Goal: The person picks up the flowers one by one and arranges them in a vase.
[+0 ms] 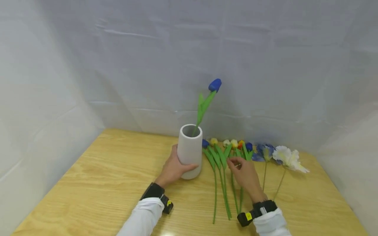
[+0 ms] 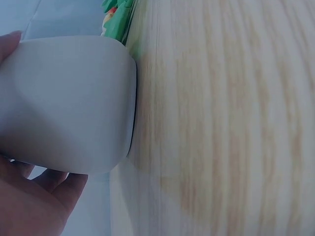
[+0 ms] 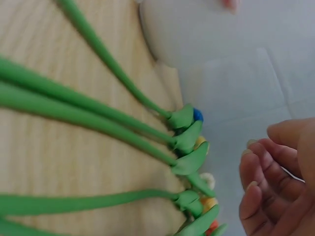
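My left hand point(image 1: 175, 167) grips the lower part of a white vase point(image 1: 189, 154), thumb across its front; the left wrist view shows the fingers around the vase's side point(image 2: 74, 103). A single blue tulip point(image 1: 215, 85) stands in the vase, leaning right, its green stem inside the mouth. Over the row of tulips lying on the table hovers my right hand point(image 1: 243, 173). Its fingers point(image 3: 253, 169) are loosely bent and hold nothing in the right wrist view. Below it are green tulip stems point(image 1: 225, 196) and leaves point(image 3: 192, 160).
Beside the vase lie tulips with blue, yellow, white and orange heads point(image 1: 234, 143). Farther right are a blue-purple flower point(image 1: 263, 152) and a white ruffled flower point(image 1: 287, 158). All rest on a wooden table point(image 1: 112, 183), with a pale sheet point(image 1: 141, 65) hanging behind it.
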Action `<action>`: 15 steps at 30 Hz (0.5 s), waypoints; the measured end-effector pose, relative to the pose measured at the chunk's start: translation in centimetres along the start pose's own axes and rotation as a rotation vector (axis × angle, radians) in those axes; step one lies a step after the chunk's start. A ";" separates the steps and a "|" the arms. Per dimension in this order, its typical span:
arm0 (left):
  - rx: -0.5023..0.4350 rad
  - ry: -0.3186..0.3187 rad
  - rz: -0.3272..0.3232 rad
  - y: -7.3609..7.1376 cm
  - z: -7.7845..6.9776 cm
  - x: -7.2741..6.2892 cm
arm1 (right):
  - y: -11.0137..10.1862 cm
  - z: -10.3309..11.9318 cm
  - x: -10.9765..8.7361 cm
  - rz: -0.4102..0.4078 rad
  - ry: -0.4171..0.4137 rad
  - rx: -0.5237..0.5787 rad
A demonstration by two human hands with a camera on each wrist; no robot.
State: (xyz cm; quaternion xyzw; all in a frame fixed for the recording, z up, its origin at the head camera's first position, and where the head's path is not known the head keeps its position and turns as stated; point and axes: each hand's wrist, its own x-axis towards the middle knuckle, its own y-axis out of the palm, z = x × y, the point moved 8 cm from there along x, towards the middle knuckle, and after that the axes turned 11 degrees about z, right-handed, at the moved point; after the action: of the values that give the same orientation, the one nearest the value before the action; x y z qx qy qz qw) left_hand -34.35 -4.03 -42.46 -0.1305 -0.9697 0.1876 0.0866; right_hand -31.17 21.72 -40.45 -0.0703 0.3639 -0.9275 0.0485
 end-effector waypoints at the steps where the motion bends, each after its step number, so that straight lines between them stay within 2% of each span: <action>1: 0.003 -0.003 -0.001 0.0 0.0 0.0 | 0.1 -0.3 -0.2 0.012 0.013 -0.004; 9: 0.000 0.003 0.001 -0.1 -0.2 0.1 | 1.2 -2.3 -1.8 0.081 0.078 0.000; 15: -0.014 -0.007 0.007 0.1 -0.2 0.0 | 2.0 -3.3 -2.3 0.111 0.125 -0.006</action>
State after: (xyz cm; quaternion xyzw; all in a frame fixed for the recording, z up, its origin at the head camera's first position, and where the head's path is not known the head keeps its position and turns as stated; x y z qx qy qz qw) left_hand -34.28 -3.90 -42.31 -0.1337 -0.9708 0.1818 0.0815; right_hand -29.36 22.81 -44.42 0.0081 0.3725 -0.9248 0.0766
